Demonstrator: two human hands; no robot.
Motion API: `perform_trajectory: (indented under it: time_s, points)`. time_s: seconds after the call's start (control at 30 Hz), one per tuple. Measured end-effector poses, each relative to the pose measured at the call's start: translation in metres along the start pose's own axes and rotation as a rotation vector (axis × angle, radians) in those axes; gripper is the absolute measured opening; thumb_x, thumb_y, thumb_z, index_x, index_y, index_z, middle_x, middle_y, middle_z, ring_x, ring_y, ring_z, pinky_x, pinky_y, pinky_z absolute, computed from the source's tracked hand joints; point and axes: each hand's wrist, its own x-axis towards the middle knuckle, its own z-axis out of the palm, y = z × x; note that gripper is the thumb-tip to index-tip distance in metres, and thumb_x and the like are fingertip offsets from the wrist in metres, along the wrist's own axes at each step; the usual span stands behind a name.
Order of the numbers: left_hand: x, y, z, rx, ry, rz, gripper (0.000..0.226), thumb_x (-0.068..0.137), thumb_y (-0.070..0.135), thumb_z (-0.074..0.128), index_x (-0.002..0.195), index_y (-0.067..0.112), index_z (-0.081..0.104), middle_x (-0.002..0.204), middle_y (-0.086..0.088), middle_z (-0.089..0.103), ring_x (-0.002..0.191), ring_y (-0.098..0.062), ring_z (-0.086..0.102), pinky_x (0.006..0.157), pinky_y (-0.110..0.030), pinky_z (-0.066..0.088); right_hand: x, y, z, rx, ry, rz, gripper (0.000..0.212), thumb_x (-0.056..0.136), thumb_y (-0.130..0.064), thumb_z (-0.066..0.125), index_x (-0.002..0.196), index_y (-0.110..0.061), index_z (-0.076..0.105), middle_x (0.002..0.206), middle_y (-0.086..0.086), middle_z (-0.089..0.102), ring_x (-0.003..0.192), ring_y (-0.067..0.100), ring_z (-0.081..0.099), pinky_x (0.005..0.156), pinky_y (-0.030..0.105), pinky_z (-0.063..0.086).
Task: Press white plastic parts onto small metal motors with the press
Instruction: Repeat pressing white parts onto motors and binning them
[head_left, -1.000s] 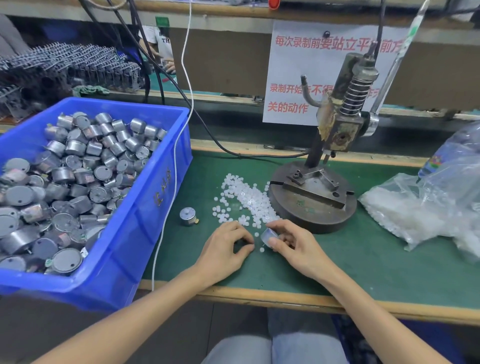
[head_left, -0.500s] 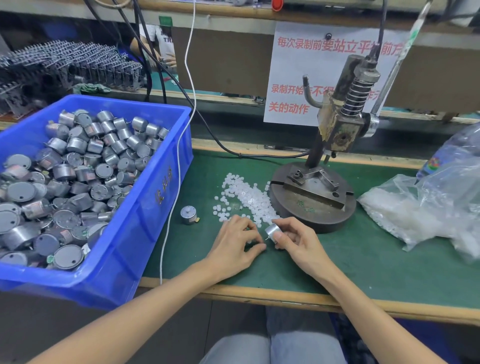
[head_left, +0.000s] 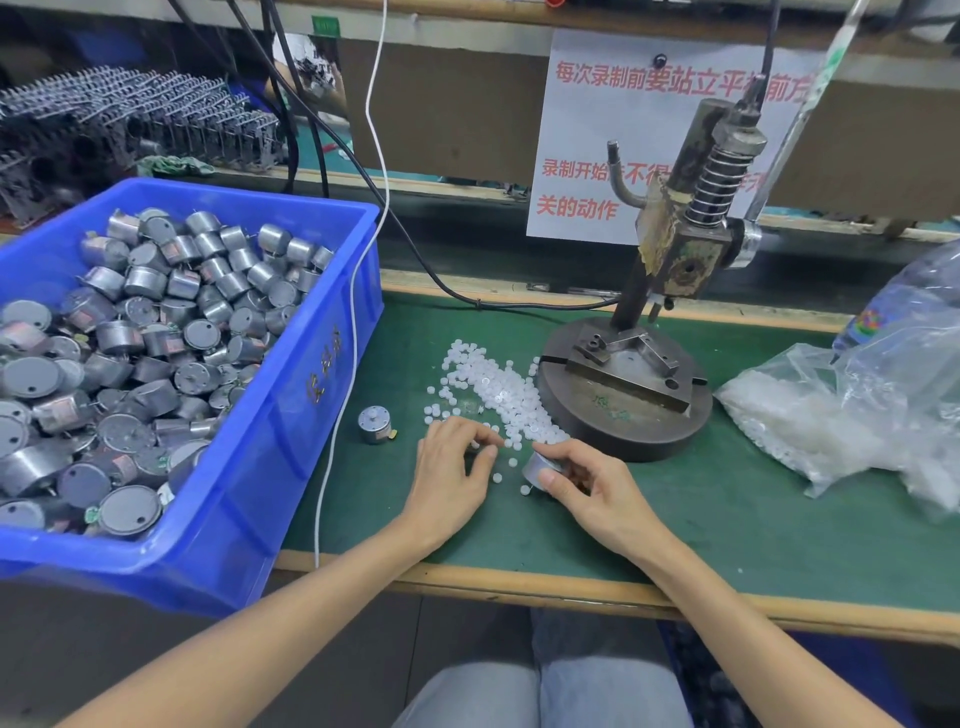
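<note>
— Two hands low on the mat: what has changed in the last second?

— Very little. The right hand (head_left: 587, 488) grips the motor (head_left: 537, 466) as it did before, thumb below and fingers over it, just on the near side of the press (head_left: 623, 415) base. Half a second ago the left hand (head_left: 454, 467) had its fingertips almost at the motor. Now there is a small gap, with a few loose pieces lying in it.

— Has the left hand picked one up?

— I cannot tell. Its fingers are curled at the near edge of the white parts (head_left: 493, 389), thumb and forefinger tips close together, but no part shows between them.

— So nothing is on the shaft yet?

— That's my judgement. The motor lies tilted in the grip and no motor sits in the press fixture. This looks like the picking step, and seating the part and pressing it both remain.

— Anything else nearby?

— A spare motor (head_left: 375, 423) stands alone left of the left hand, beside the bin (head_left: 311, 364) of motors. A bag (head_left: 810, 421) of more parts lies to the right.
</note>
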Motion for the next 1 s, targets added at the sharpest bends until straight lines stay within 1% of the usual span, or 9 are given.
perform_trajectory:
  time_s: [0.07,0.17,0.37,0.53,0.6,0.67,0.73,0.83,1.0]
  points:
    - [-0.0001,0.0001,-0.0007,-0.02,-0.002,-0.015,0.007,0.088,0.01,0.06,0.088,0.015,0.064,0.089,0.008,0.056,0.088,-0.009,0.044,0.087,-0.03,0.037,0.0004,0.0005,0.0009,-0.058,0.0,-0.019,0.019,0.087,-0.01,0.066,0.101,-0.024,0.065,0.085,-0.012,0.062,0.072,0.025,0.057,0.069,0.027,0.045]
    - [-0.001,0.0008,-0.0004,0.004,-0.04,0.013,0.005,0.085,0.012,0.064,0.087,0.017,0.064,0.088,0.01,0.056,0.09,-0.009,0.044,0.091,-0.033,0.037,0.0002,0.0004,0.0017,-0.09,0.005,-0.042,0.019,0.087,-0.014,0.067,0.104,-0.022,0.065,0.087,-0.006,0.062,0.075,0.031,0.058,0.07,0.035,0.047]
    - [-0.0014,0.001,-0.0006,0.033,-0.067,0.032,0.003,0.083,0.02,0.069,0.084,0.018,0.066,0.087,0.006,0.059,0.093,-0.014,0.047,0.091,-0.034,0.037,0.0003,-0.0009,0.0034,-0.106,0.012,-0.07,0.02,0.087,-0.015,0.067,0.106,-0.019,0.065,0.088,0.004,0.065,0.073,0.028,0.058,0.068,0.03,0.045]
    - [-0.0023,0.0023,-0.0013,0.053,-0.078,0.042,0.002,0.083,0.022,0.068,0.084,0.02,0.066,0.085,0.01,0.057,0.093,-0.013,0.046,0.091,-0.032,0.035,0.0003,-0.002,0.0035,-0.154,0.021,-0.107,0.022,0.087,-0.014,0.066,0.108,-0.011,0.066,0.09,0.005,0.064,0.073,0.028,0.058,0.067,0.026,0.044]
    - [-0.0024,0.0026,-0.0011,0.061,-0.083,0.046,0.002,0.084,0.022,0.067,0.084,0.021,0.066,0.085,0.01,0.056,0.093,-0.012,0.046,0.091,-0.03,0.034,-0.0004,-0.0043,0.0039,-0.227,0.02,-0.189,0.022,0.088,-0.013,0.065,0.109,-0.006,0.066,0.091,0.005,0.063,0.072,0.022,0.056,0.066,0.019,0.043]
    - [-0.0024,0.0025,-0.0009,0.067,-0.082,0.051,0.001,0.084,0.022,0.067,0.084,0.021,0.066,0.085,0.011,0.056,0.092,-0.011,0.045,0.09,-0.028,0.032,-0.0022,-0.0067,0.0054,-0.326,-0.009,-0.3,0.024,0.089,-0.01,0.061,0.111,0.001,0.063,0.095,0.004,0.06,0.076,0.008,0.053,0.07,0.01,0.041]
    - [-0.0025,0.002,-0.0009,0.078,-0.079,0.06,0.001,0.084,0.021,0.066,0.084,0.02,0.066,0.085,0.012,0.055,0.092,-0.01,0.045,0.089,-0.026,0.031,-0.0038,-0.007,0.0067,-0.407,-0.052,-0.368,0.027,0.09,-0.01,0.059,0.114,0.002,0.061,0.101,0.008,0.057,0.083,0.005,0.052,0.076,0.014,0.044]
    - [-0.0023,-0.0006,-0.0001,0.089,-0.086,0.064,0.003,0.085,0.022,0.066,0.086,0.02,0.067,0.086,0.012,0.056,0.092,-0.009,0.044,0.088,-0.024,0.031,-0.0055,-0.0044,0.0077,-0.486,-0.038,-0.422,0.029,0.09,-0.011,0.057,0.116,0.001,0.06,0.105,0.012,0.057,0.086,0.021,0.059,0.076,0.03,0.05]
    - [-0.001,-0.0032,0.0014,0.085,-0.084,0.064,0.003,0.084,0.024,0.066,0.085,0.021,0.067,0.086,0.014,0.056,0.092,-0.007,0.044,0.087,-0.023,0.029,-0.0043,-0.0003,0.009,-0.486,-0.025,-0.459,0.026,0.089,-0.009,0.057,0.114,0.001,0.06,0.105,0.011,0.057,0.085,0.023,0.06,0.076,0.03,0.049]
